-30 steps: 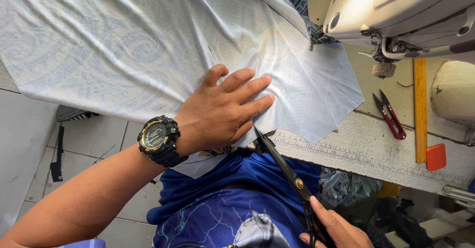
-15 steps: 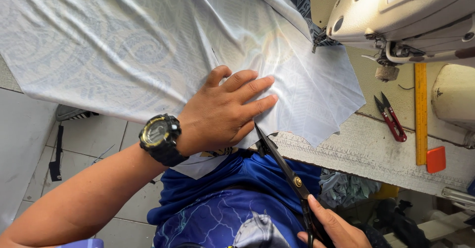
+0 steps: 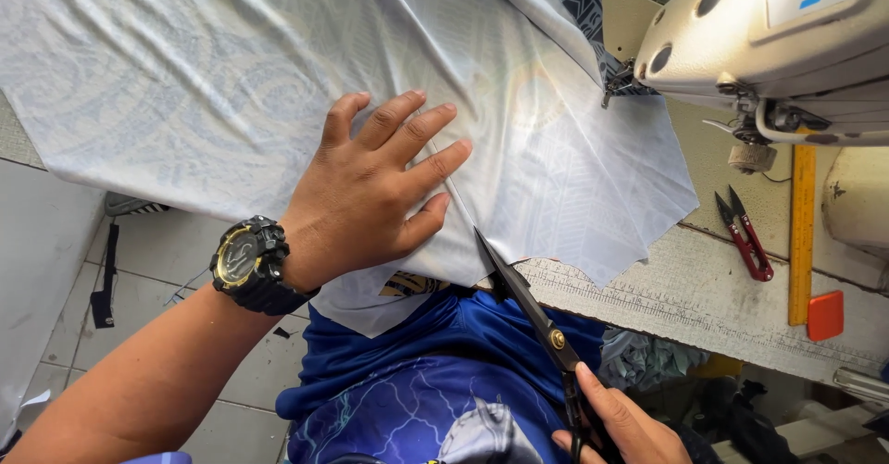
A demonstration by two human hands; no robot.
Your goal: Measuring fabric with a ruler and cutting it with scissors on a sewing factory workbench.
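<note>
The left hand (image 3: 370,195) lies flat, fingers spread, on pale patterned fabric (image 3: 231,84) draped over the worktop (image 3: 704,307) edge. The right hand (image 3: 616,427) grips black scissors (image 3: 528,307), tips touching the fabric's edge just beside the left fingers.

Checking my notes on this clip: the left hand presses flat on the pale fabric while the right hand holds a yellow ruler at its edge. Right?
Not quite. In the head view the right hand holds black scissors, not the yellow ruler, which lies untouched on the table. The left hand does press flat on the pale fabric.
</note>
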